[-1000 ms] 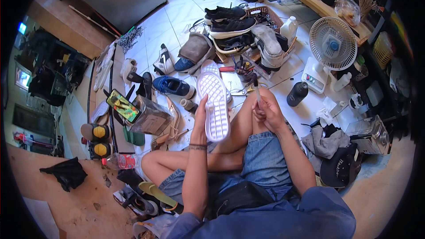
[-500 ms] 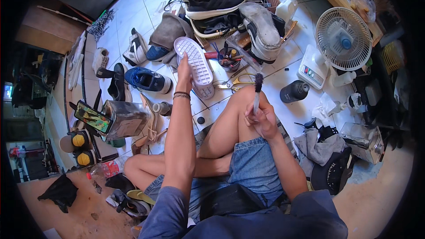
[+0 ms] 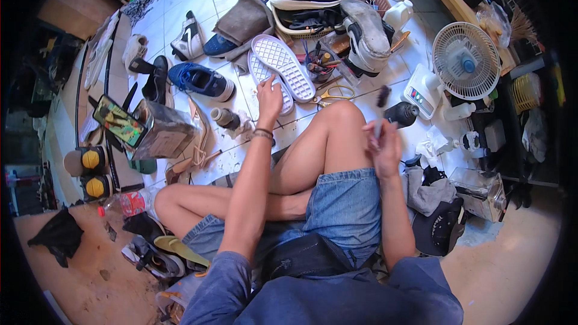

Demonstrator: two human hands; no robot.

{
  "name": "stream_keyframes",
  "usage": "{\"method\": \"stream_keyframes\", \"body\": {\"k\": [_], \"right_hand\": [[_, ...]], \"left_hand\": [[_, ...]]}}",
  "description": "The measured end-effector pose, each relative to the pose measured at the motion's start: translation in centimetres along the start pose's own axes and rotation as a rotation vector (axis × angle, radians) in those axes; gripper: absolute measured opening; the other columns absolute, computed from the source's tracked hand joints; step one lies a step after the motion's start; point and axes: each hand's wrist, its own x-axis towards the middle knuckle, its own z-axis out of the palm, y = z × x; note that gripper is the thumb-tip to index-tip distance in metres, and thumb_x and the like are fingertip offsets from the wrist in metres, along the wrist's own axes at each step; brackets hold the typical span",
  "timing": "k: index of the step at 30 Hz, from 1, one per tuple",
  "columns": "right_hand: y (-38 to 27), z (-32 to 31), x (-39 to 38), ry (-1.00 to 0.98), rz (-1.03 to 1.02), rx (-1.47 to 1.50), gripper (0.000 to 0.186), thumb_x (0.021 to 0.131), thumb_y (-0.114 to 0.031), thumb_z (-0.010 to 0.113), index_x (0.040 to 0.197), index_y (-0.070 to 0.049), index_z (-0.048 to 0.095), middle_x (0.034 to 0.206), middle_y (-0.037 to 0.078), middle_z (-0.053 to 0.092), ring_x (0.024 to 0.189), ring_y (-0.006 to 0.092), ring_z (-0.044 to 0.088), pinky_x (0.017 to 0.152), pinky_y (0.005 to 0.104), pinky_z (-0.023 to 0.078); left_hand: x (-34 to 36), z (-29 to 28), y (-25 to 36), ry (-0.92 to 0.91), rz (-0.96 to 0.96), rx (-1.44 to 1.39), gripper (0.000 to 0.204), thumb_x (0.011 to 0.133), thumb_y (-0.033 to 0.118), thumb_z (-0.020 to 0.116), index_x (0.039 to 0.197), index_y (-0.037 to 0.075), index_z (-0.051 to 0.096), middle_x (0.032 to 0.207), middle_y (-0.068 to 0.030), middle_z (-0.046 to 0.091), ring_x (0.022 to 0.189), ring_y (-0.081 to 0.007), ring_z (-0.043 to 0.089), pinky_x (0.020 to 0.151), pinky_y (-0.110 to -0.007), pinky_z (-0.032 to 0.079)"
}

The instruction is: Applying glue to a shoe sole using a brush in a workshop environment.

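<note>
Two white shoe soles with gridded surfaces lie side by side and overlapping on the tiles ahead. My left hand (image 3: 269,99) is at the left shoe sole (image 3: 260,72), its fingers closed over the edge. The right shoe sole (image 3: 283,66) partly covers the other one and is out of that hand. Beside my raised knee, my right hand (image 3: 383,147) grips a small brush (image 3: 380,108) by its pale handle, dark bristles pointing up. Motion blurs the brush and the fingers.
A blue sneaker (image 3: 201,82) and a small bottle (image 3: 224,118) stand left. Ahead are a tool cup (image 3: 321,63), yellow-handled scissors (image 3: 337,94) and a grey-white shoe (image 3: 366,39). To the right are a black bottle (image 3: 402,114), a white scale (image 3: 421,90) and a fan (image 3: 466,60).
The sole my left hand held up now lies beside the other, and that hand has moved down to the left sole. My right hand has moved right with the brush. The view has shifted.
</note>
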Motion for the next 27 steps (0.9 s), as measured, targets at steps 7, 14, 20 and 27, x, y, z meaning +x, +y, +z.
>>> {"method": "stream_keyframes", "body": {"k": [7,14,20,27], "right_hand": [[3.6,-12.4,-6.6,0.207,0.227,-0.741,0.043,0.106,-0.033,0.042,0.100,0.000,0.069,0.062,-0.002,0.041,0.054,0.0078,0.039,0.052,0.0274,0.034],[7.4,-14.8,-9.3,0.135,-0.156,-1.528,0.032,0.100,-0.027,0.051,0.110,-0.001,0.067,0.097,0.021,0.066,0.086,0.0375,0.064,0.075,0.0423,0.049],[-3.5,5.8,-0.8,-0.120,-0.250,-0.805,0.019,0.093,-0.016,0.064,0.104,0.000,0.066,0.091,0.012,0.066,0.082,0.0216,0.065,0.072,0.0319,0.051],[12.0,18.3,6.3,-0.885,0.020,-1.583,0.048,0.084,-0.035,0.074,0.117,-0.005,0.058,0.094,0.023,0.069,0.094,0.0423,0.066,0.079,0.0515,0.053]], "left_hand": [[-12.0,-6.0,1.8,-0.564,-0.174,-0.458,0.041,0.098,0.036,0.057,0.096,-0.003,0.072,0.081,-0.0116,0.069,0.072,-0.0157,0.059,0.069,-0.034,0.048],[-11.5,-19.6,1.2,-0.534,-0.165,-0.219,0.046,0.096,0.039,0.059,0.076,-0.001,0.067,0.067,-0.0037,0.064,0.059,-0.0089,0.054,0.055,-0.028,0.045],[-8.5,-28.0,-0.2,-0.291,-0.277,-0.248,0.050,0.102,0.044,0.049,0.077,0.004,0.067,0.063,0.0030,0.056,0.059,-0.0044,0.051,0.052,-0.021,0.037],[-7.2,-24.6,-3.0,0.094,-0.135,-0.520,0.057,0.101,0.046,0.053,0.071,0.002,0.069,0.065,0.0008,0.061,0.061,-0.0038,0.052,0.055,-0.020,0.037]]}}
